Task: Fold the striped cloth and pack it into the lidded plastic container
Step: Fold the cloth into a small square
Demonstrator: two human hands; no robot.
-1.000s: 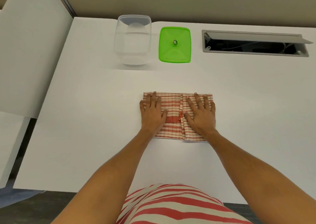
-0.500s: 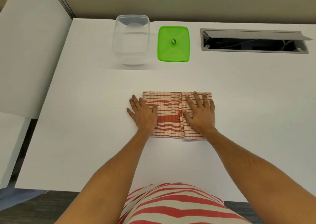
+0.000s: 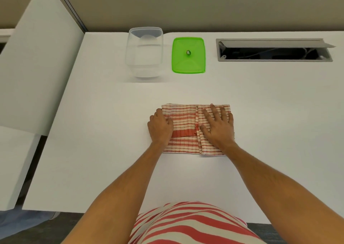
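- Striped cloth (image 3: 186, 130): folded, flat on the table (image 3: 104, 132), under both hands
- Left hand (image 3: 160, 127): fingers curled round the cloth's left edge, gripping it
- Right hand (image 3: 218, 125): fingers straight, pressing the cloth's right half
- Clear container (image 3: 144, 51) and green lid (image 3: 188, 55): beyond the hands, side by side, lid off

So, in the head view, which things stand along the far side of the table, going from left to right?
Clear plastic container → green lid → open cable hatch. The striped cloth lies nearer, under both hands, so it is left out of this row.
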